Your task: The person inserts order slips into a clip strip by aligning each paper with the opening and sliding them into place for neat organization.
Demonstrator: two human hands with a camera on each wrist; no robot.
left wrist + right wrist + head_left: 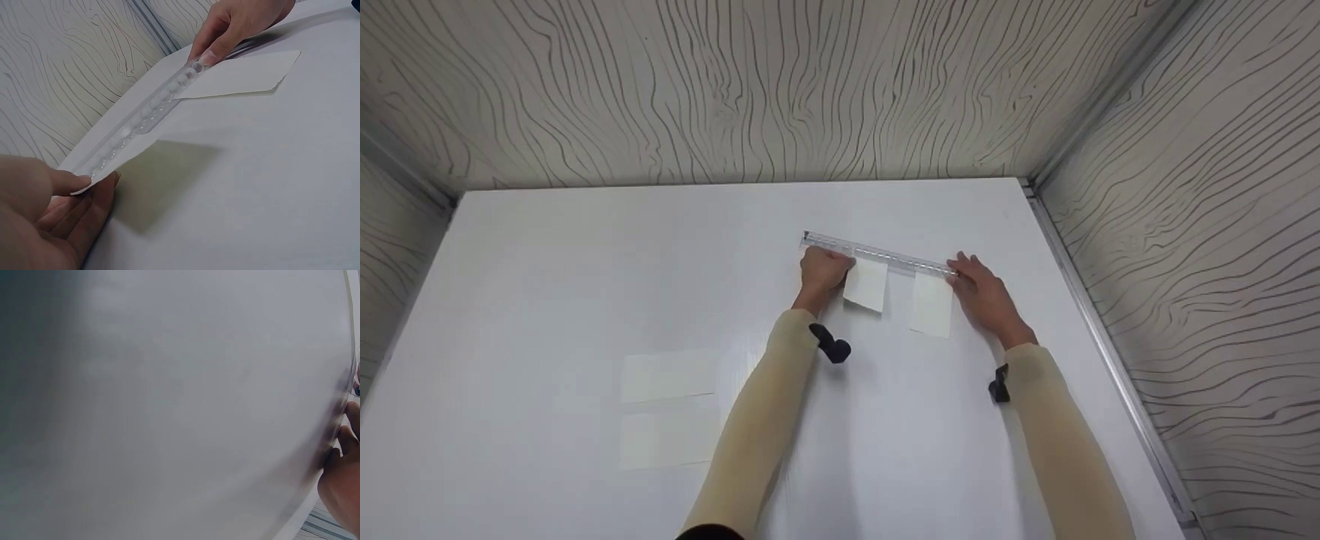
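A clear plastic strip with a row of round bumps (885, 256) runs slantwise above the white table. My left hand (823, 270) pinches its left end, the thumb on top of a white paper edge and the fingers beneath. The right end is held between thumb and fingers of my right hand (988, 300). Two small white paper cards lie along the strip: the left card (865, 286) has its near edge lifted and casts a shadow, and the right card (242, 76) reaches out beside the right hand. Only the right hand's fingers show at the right wrist view's edge.
Two pale paper rectangles, an upper one (667, 376) and a lower one (667, 436), lie flat on the white table (547, 285) at the left. Patterned panels (735, 90) stand behind the table and at both sides. A metal rail (1102, 337) follows the right edge.
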